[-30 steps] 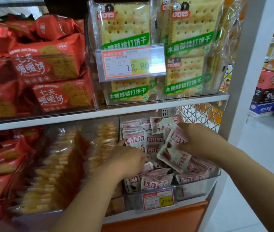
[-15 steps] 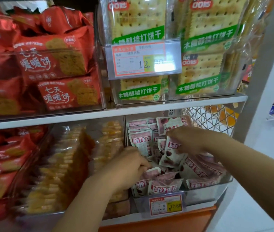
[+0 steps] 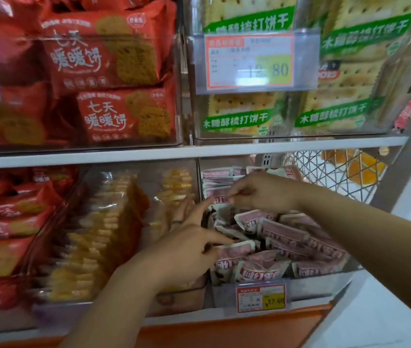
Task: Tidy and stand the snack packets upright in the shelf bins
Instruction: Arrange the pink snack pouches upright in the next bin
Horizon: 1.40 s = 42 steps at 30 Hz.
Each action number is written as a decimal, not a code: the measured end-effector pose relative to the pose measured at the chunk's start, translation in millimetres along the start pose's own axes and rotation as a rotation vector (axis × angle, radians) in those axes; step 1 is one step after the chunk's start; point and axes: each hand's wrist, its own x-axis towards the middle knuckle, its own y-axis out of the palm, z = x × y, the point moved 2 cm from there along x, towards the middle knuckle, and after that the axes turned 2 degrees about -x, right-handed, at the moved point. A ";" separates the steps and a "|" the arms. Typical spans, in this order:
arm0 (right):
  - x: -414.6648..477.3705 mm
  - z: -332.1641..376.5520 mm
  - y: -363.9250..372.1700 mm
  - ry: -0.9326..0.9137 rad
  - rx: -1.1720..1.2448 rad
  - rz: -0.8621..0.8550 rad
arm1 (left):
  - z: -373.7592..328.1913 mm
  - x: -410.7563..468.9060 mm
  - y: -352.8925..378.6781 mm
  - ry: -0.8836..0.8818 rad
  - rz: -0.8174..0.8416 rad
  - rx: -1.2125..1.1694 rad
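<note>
Pink-and-white snack packets (image 3: 287, 237) lay jumbled in the clear bin (image 3: 312, 285) at five o'clock. The right hand (image 3: 262, 192) pinched one back packet's top edge. The left hand (image 3: 189, 252), fingers spread, touched another. Yellow packs (image 3: 99, 234) crowded in at nine o'clock. The price tag (image 3: 261, 297) read 17.60, and the red packs (image 3: 104, 51) at eleven read 七天暖暖饼.

Left hand (image 3: 187, 254) splayed, right hand (image 3: 262, 192) curled.
</note>
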 end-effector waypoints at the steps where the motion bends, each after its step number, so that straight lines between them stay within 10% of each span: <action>1: 11.0 3.3 5.7 -0.014 -0.006 0.035 | 0.1 -0.8 -0.1 -0.004 0.006 -0.022; 25: 19.8 -9.0 29.4 0.044 0.060 0.302 | 5.2 -1.5 2.3 0.025 0.031 -0.124; 42: -23.4 -27.5 16.4 0.170 0.274 -0.594 | 9.1 5.2 -5.7 0.029 -0.422 -0.238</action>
